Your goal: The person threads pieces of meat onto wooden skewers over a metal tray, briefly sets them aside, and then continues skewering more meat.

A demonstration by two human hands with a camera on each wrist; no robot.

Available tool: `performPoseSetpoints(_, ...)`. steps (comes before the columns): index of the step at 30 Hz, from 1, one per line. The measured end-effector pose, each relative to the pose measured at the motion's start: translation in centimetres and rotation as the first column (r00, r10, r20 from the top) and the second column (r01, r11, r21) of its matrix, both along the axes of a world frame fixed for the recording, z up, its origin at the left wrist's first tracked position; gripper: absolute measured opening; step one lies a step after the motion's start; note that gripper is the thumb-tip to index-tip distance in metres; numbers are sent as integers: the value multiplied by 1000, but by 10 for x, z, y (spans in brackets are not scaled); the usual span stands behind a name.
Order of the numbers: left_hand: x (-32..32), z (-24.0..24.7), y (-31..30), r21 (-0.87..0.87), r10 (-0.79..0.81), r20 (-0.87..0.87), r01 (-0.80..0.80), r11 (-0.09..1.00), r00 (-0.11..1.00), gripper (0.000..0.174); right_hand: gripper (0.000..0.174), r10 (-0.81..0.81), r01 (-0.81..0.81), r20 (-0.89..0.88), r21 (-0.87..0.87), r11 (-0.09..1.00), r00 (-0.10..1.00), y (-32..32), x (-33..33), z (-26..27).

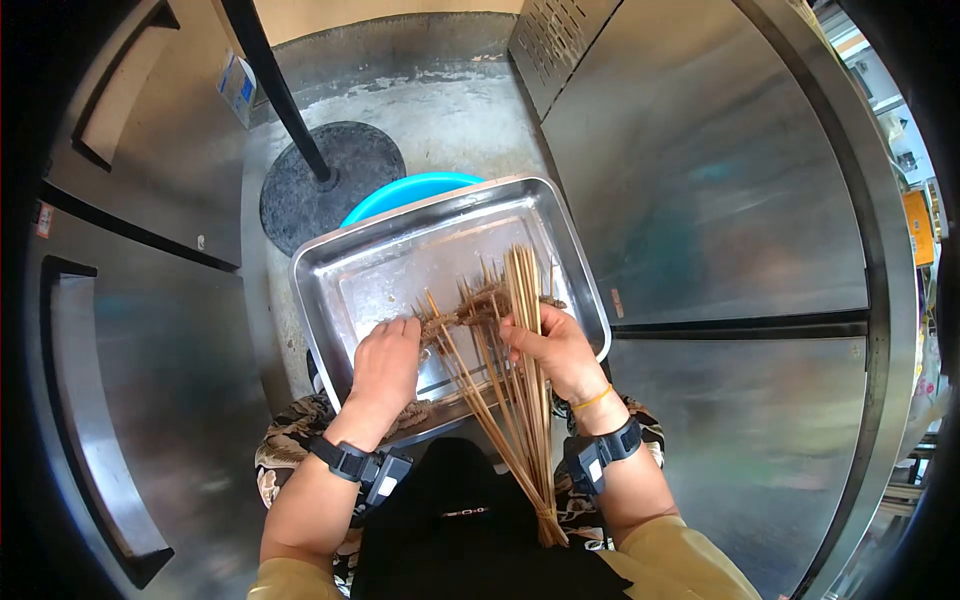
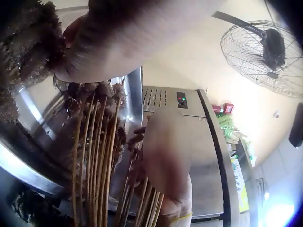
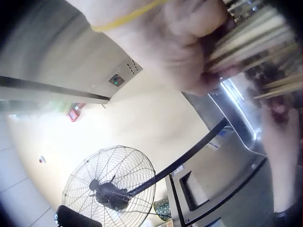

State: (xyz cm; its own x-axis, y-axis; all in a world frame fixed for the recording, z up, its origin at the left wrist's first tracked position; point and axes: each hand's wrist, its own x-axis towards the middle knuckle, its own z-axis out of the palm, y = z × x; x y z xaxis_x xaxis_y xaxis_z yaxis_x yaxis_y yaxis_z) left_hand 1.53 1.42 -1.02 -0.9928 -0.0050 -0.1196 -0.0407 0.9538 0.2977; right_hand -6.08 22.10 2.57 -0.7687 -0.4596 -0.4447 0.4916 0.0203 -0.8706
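Brown, rough-textured food [image 1: 485, 303] threaded on thin wooden skewers [image 1: 480, 400] lies across the metal tray [image 1: 335, 255]. My left hand [image 1: 385, 368] pinches the left end of this food; in the left wrist view the fingers of my left hand [image 2: 123, 42] press against a brown lump [image 2: 28, 52]. My right hand [image 1: 562, 358] grips an upright bundle of bare skewers [image 1: 524, 290], the thumb lying across it. The skewers converge toward my lap. In the right wrist view my right hand [image 3: 175, 47] is curled round the skewers [image 3: 255, 38], its fingertips partly hidden.
More brown food [image 1: 410, 414] lies at the tray's near left edge. Behind the tray are a blue basin [image 1: 410, 190] and a round black stand base [image 1: 350, 165] with a pole. Steel cabinets [image 1: 700, 170] stand on both sides. A wire-caged fan [image 3: 111, 189] shows in the wrist views.
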Motion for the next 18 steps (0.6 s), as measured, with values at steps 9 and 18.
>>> performPoseSetpoints(9, -9, 14, -26, 370, 174, 136, -213, 904, 975, 15, 11, 17, -21, 32, 120, 993, 999, -2, -2, 12)
performPoseSetpoints(18, -38, 32, -18, 911, 194, 372, -318, -262, 908, 26, 10, 48, -42, 100, -60, 997, 994, -10, -1, 3)
